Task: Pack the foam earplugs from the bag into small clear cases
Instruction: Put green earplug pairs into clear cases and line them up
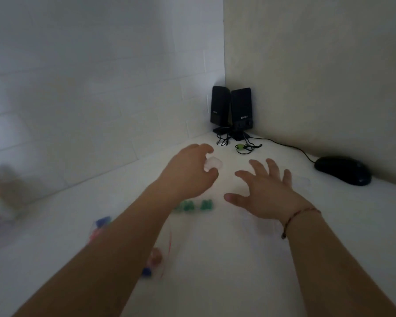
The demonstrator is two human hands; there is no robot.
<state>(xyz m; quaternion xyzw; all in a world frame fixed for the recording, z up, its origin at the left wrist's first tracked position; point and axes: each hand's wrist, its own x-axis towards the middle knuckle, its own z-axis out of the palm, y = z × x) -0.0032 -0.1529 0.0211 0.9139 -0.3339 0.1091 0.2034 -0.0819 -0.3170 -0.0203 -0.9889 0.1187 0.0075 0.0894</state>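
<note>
My left hand (pixel 190 172) reaches over the white table and is closed around a small clear case (pixel 213 164), held between thumb and fingers. To its right my right hand (pixel 265 191) hovers with fingers spread and nothing in it. Green foam earplugs (pixel 193 205) lie on the table just below my left wrist. Blue and pink earplugs (pixel 102 224) lie blurred to the left of my left forearm, and more (pixel 152 261) sit by a clear bag (pixel 172 252) with a red strip. Another clear case (pixel 303 180) is faintly visible right of my right hand.
Two black speakers (pixel 231 110) stand in the far corner with cables and a green-beaded cord (pixel 244 148) in front. A black computer mouse (pixel 343 170) lies at the right by the wall. Blurred objects (pixel 0 202) sit at the far left.
</note>
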